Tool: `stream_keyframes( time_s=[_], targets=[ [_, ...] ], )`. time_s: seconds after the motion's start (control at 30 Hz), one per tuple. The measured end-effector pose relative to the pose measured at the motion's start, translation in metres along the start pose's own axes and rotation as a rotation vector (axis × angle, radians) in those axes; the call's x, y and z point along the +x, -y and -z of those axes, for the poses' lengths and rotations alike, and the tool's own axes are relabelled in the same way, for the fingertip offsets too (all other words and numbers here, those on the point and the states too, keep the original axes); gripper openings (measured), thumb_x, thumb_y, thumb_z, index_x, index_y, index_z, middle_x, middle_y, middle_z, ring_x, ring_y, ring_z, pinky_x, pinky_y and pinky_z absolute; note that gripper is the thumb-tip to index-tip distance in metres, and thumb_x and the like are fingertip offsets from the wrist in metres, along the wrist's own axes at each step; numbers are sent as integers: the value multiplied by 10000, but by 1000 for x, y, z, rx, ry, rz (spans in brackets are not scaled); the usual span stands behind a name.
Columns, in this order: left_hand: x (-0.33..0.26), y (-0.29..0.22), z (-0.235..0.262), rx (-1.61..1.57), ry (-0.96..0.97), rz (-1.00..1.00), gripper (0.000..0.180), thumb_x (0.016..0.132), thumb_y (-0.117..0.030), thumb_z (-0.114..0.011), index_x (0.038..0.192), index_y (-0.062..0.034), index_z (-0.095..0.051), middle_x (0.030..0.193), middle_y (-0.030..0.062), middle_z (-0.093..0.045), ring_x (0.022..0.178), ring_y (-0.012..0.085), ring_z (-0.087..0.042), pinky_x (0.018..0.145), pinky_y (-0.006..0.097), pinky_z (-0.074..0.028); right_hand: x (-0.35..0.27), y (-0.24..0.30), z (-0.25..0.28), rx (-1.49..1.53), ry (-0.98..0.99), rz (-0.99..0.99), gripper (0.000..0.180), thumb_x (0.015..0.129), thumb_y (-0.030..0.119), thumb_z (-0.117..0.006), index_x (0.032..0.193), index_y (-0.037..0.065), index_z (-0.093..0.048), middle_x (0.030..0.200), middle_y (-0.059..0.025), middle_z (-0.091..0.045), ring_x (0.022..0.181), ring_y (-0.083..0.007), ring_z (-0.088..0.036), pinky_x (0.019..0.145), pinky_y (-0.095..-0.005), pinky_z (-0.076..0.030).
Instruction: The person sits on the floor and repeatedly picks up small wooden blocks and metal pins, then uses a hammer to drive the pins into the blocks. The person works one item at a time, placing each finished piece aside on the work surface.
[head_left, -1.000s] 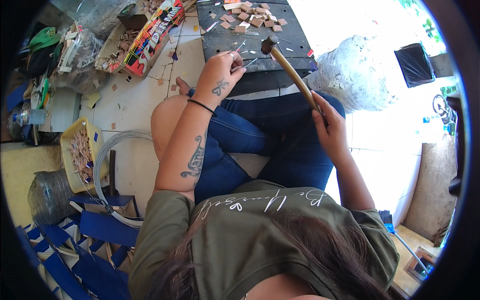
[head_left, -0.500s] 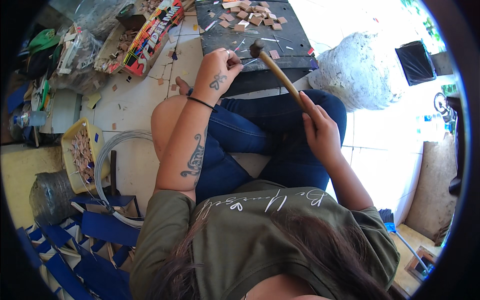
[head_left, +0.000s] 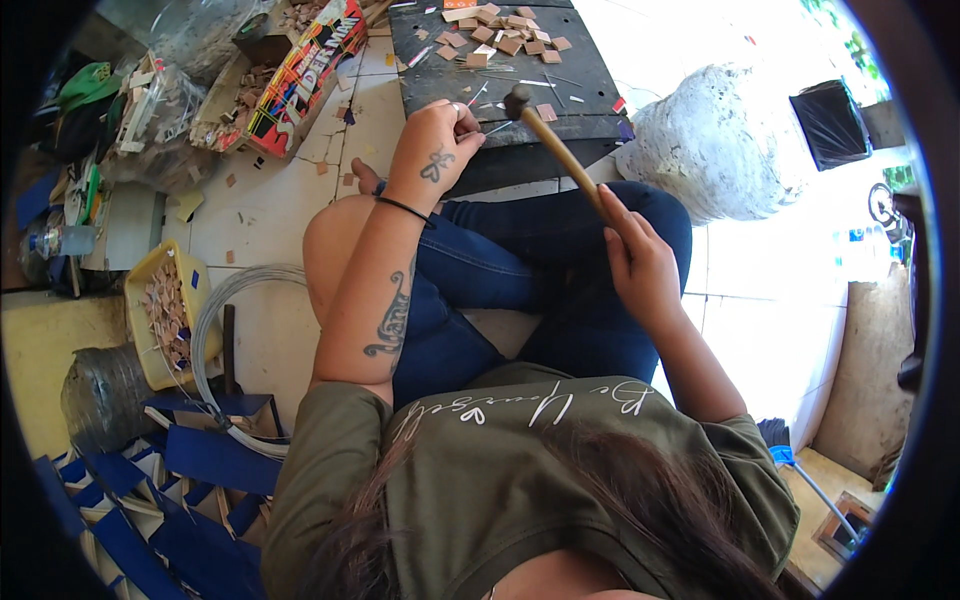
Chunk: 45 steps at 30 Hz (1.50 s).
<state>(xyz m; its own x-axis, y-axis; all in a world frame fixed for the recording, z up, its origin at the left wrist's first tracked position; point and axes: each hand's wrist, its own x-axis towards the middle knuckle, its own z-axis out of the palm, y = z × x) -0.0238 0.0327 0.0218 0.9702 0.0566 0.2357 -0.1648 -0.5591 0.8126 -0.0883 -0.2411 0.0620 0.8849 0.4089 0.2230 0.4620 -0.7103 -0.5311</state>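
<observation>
My right hand point(head_left: 640, 250) is closed around the wooden handle of a hammer point(head_left: 562, 150). The hammer's dark head is over the near part of a dark, low bench point(head_left: 450, 85). To the left of that head, my left hand point(head_left: 440, 145) pinches a thin, light length of what looks like wire point(head_left: 497, 127) at the bench's near edge. What the wire's tip touches is too small to make out. Small square wooden pieces point(head_left: 510, 45) lie in a loose pile at the bench's far end, with several thin wire bits point(head_left: 557, 98) closer to me.
A coil of wire point(head_left: 205, 330) lies on the floor at my left, beside a yellow tub point(head_left: 195, 270) of wooden pieces. Blue boxes point(head_left: 215, 455) crowd the lower left. A colourful carton point(head_left: 305, 80) stands left of the bench; a large whitish sack point(head_left: 705, 140) stands right of it.
The hammer's head has dropped very slightly toward the bench. My left hand keeps its pinch at nearly the same spot.
</observation>
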Motion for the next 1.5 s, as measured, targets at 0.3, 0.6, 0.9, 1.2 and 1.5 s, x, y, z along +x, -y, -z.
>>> stream_keyframes(
  time_s=[0.3,0.6,0.9,1.2,1.5],
  targets=[
    [1,-2,2,-5,89,-53,155,769,-65,-694,903,12,-687,786,127,-642,723,240,-653,673,334,-516,2,-6,14,125,-40,-108,431,938,57,-531,1363,119,-502,1107,-172,-640,723,-224,-606,690,-326,-479],
    [14,-7,-25,39,-147,-195,110,812,-132,-673,813,-22,-667,782,118,-641,746,287,-624,688,381,-501,6,2,23,173,-16,-110,438,931,41,-539,1364,93,-501,1032,-123,-651,671,-150,-519,669,-264,-447],
    [11,-10,-35,181,-286,-369,172,870,-147,-630,776,-3,-647,773,136,-631,731,329,-609,675,406,-488,12,21,36,134,-12,-37,424,931,32,-531,1352,75,-508,1057,-150,-645,781,-218,-617,738,-300,-481],
    [12,-1,-43,248,-344,-453,136,861,-118,-628,777,-12,-626,778,116,-615,767,308,-600,712,405,-477,15,33,42,-23,14,48,471,919,18,-539,1374,137,-505,778,-108,-528,629,-221,-536,619,-325,-461],
    [13,7,-50,305,-369,-511,112,850,-111,-630,780,-25,-620,770,90,-596,765,281,-584,723,400,-467,14,28,44,-4,5,46,472,919,18,-537,1375,137,-502,787,-116,-533,624,-223,-535,610,-322,-458]
  ],
)
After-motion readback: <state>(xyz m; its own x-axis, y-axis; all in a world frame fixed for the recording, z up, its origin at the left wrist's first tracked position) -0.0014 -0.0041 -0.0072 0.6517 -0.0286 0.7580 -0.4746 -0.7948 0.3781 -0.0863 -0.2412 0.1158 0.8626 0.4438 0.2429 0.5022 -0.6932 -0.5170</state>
